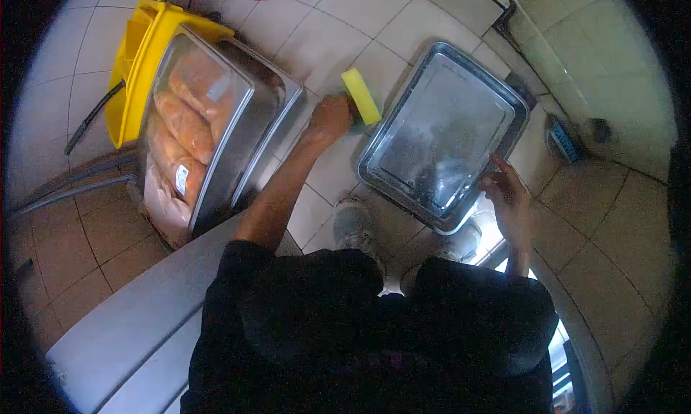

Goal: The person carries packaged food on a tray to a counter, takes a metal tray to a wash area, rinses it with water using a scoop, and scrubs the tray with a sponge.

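We have the tray [443, 129] in front of us, over the floor [317, 47], a bit to our right. It is a box shape with round corners, and its hollow side faces up at us. Its long way runs on a slant, from the near left to the far right. The tray looks wet and shiny inside, but we can't tell if it lies flat or leans a bit

Our left hand [332, 117] is closed on the sponge [361, 97]. The sponge stands on its thin edge, with the yellow side to the right and a dark green side by our fingers. Its long way goes from the far left to the near right, so it does not line up with the tray. The sponge is just beside the tray's left long side. We can't see all our fingers, as some are behind it

Our right hand [504, 191] is at the tray's right long side, near the close end. Its fingers are bent and partly open, and they look like they touch the rim. We can't tell how tight that is or where the thumb goes

On our left are steel tubs [248, 104] with orange food [188, 129] in clear wrap. A yellow bucket [129, 75] is behind them. Our shoes [351, 223] are close to the tray's near end
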`<state>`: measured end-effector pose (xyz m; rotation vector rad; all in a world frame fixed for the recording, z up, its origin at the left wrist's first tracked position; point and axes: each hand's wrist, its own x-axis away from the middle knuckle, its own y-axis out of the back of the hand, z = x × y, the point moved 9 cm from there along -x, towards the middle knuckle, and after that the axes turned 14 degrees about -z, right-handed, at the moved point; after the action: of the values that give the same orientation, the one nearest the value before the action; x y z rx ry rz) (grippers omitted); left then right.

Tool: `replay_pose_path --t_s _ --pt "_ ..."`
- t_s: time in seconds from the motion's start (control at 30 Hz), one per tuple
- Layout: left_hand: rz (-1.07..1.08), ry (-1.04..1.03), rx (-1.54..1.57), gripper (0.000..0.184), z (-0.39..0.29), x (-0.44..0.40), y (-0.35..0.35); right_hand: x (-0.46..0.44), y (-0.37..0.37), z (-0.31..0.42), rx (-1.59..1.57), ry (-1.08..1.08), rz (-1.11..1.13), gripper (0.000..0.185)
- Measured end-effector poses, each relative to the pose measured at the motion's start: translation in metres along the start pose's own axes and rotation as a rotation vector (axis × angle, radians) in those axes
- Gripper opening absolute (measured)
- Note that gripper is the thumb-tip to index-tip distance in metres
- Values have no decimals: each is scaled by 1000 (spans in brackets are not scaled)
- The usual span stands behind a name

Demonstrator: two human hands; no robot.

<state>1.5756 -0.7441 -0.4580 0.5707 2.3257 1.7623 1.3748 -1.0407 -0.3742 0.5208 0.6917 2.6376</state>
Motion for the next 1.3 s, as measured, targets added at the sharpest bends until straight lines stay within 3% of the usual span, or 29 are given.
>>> replay_pose_path --t_s 0.07,0.2,0.27,0.4,0.47,0.5,0.57,0.63,0.7,0.8,0.87,0.93,1.0,1.1,1.2,1.27,1.3 --pt "-41 47 7 30 1 -2 4 3 -6 2 -39 -100 95 54" --pt "-22 -6 38 32 -7 1 8 4 -8 1 -148 -88 70 53" --pt "-27 211 48 37 9 3 5 5 -8 7 -161 -6 80 52" --pt "52 104 242 39 -1 5 28 6 -8 2 -156 -6 70 48" --pt "110 343 380 48 11 15 39 3 -16 9 -37 14 53 45" --pt "112 340 376 48 12 19 41 1 -21 18 -42 11 51 45" --pt "39 355 537 47 10 24 48 1 -54 74 57 255 240 39" --pt "72 402 523 46 -1 31 53 4 -90 113 135 711 176 35" --pt "117 434 509 45 -7 37 53 -4 -133 129 266 683 321 37" --pt "87 365 565 41 -8 43 59 -10 -173 140 371 683 338 39" --pt "27 345 600 38 -13 46 76 -14 -185 139 388 508 398 39" --pt "77 301 602 32 -11 48 78 -16 -191 137 348 528 378 39" --pt "127 254 608 28 -15 50 76 -19 -192 133 311 547 356 39" --pt "124 428 667 25 -9 53 75 -22 -175 131 187 617 302 37" --pt "-18 387 545 27 13 43 71 -30 -153 114 84 642 196 37" --pt "-91 363 285 32 27 36 67 -41 -130 99 -86 402 210 36" --pt "-94 369 299 32 34 35 63 -43 -121 91 -72 406 215 36"
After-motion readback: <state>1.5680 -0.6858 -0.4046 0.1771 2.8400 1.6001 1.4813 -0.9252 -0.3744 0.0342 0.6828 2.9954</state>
